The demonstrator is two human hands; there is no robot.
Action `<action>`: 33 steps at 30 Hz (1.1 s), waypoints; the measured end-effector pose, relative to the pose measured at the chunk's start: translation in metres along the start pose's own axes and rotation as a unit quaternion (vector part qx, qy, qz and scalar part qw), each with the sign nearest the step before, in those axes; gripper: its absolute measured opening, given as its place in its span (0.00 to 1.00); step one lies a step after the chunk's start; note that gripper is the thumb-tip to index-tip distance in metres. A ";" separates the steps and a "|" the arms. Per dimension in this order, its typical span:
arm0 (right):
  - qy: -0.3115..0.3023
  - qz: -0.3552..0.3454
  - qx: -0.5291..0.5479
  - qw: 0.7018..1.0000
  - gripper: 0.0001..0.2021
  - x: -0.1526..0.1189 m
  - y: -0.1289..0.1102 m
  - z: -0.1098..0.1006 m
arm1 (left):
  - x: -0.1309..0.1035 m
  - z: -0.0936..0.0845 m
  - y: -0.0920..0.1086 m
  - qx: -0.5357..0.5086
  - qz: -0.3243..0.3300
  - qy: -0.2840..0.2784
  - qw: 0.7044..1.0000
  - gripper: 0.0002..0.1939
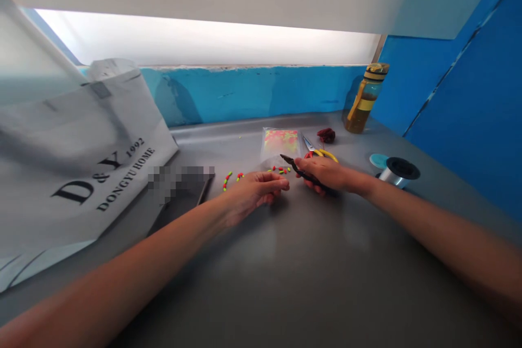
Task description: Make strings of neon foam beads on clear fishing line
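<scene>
My left hand [256, 193] is closed in a pinch above the grey table [261, 283]; anything between its fingertips is too small to make out. Just right of it, my right hand [322, 174] is wrapped round dark pliers [299, 169], whose tip points up and left. Several small red and green beads [281, 169] lie behind and between the hands. More beads [227, 180] form a short curved row left of my left hand. A clear bag of pink and yellow beads [281, 142] lies flat beyond them.
Yellow-handled scissors [326, 154] and a dark red bundle [326, 135] lie behind my right hand. A spool [397, 172] and turquoise disc [379, 161] are at right, a bottle [361, 103] at the back. A large bag [81, 163] and dark flat object [183, 193] occupy the left.
</scene>
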State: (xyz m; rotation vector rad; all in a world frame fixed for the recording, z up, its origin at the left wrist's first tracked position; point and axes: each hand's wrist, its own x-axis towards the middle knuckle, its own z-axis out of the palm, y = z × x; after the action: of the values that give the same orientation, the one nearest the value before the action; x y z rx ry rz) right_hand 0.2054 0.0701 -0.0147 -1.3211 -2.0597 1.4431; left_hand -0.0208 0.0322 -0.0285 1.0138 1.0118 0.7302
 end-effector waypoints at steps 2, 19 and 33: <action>0.007 -0.001 -0.007 1.000 0.32 -0.001 0.000 0.000 | 0.000 -0.002 0.000 -0.012 -0.005 -0.004 1.000 0.11; 0.001 -0.021 -0.038 0.999 0.32 -0.002 -0.002 0.002 | -0.006 0.002 0.007 0.080 0.003 -0.081 0.993 0.15; 0.001 -0.028 -0.056 0.998 0.32 -0.003 -0.002 0.003 | -0.004 0.003 0.003 0.129 0.009 -0.104 0.986 0.16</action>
State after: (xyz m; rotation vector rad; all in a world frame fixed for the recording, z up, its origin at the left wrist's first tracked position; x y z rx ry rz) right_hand 0.2043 0.0661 -0.0138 -1.2934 -2.1870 1.3199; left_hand -0.0203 0.0287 -0.0234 1.2965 0.9299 0.5041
